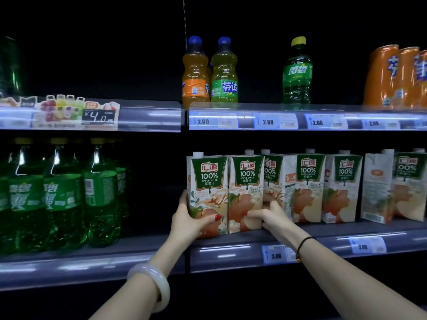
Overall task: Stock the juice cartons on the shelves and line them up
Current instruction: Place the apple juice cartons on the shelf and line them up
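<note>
Left hand (189,218): is gripping the leftmost juice carton (208,181) low down, with the thumb lying across its front and the fingers wrapping its left side.
Right hand (268,215): is holding the second carton (246,181) near its base, thumb on the front, fingers curling round its right side.
Held pair: are standing upright and touching each other at the front edge of the lower shelf (231,250), labels facing out.
Other cartons (307,188): are standing in a row to the right, further back; one turned carton (376,188) is showing its side panel.
Price tag (276,255): is reading 3.00 on the shelf rail below the right wrist.
Wrists: are wearing a pale bangle (150,285) on the left and a black cord (302,245) on the right.
Upper shelf (242,121): is carrying an orange soda bottle (195,72), a yellow-green bottle (224,72) and a green bottle (297,72).
Left bay: large green bottles (62,195) are standing together.
</note>
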